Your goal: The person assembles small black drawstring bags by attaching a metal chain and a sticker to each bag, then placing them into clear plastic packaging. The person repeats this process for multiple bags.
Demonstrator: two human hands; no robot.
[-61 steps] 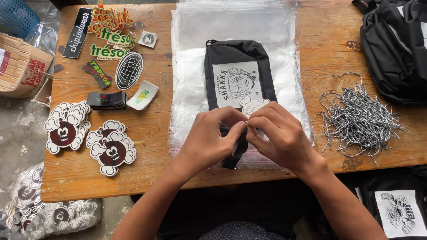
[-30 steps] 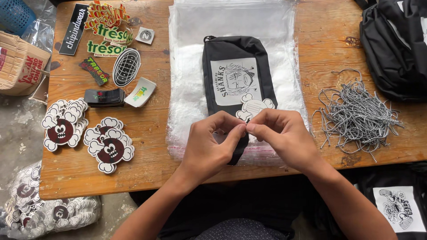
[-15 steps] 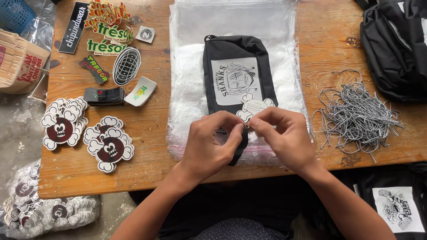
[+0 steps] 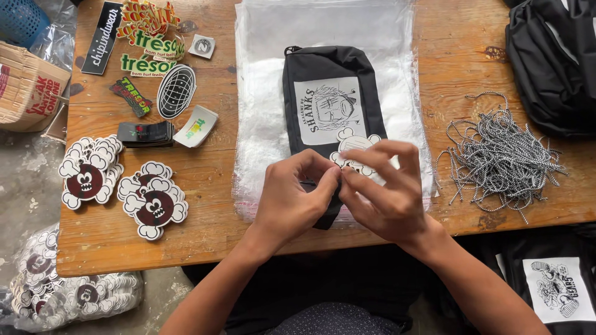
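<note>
Where the left hand (image 4: 292,198) and right hand (image 4: 382,192) meet, their fingers (image 4: 329,180) pinch together on something too small to make out, and they hide the near end of the black pouch (image 4: 332,99). The pouch lies on a stack of clear plastic bags (image 4: 261,93) on the desk (image 4: 211,205), its long axis running away from the person. A cloud-shaped sticker (image 4: 354,146) peeks out just above the right hand.

Pouch (image 4: 332,93) btm end hidden by hands, sticker (image 4: 354,149) partly covered, black bags (image 4: 552,56) cut off top-right
</note>
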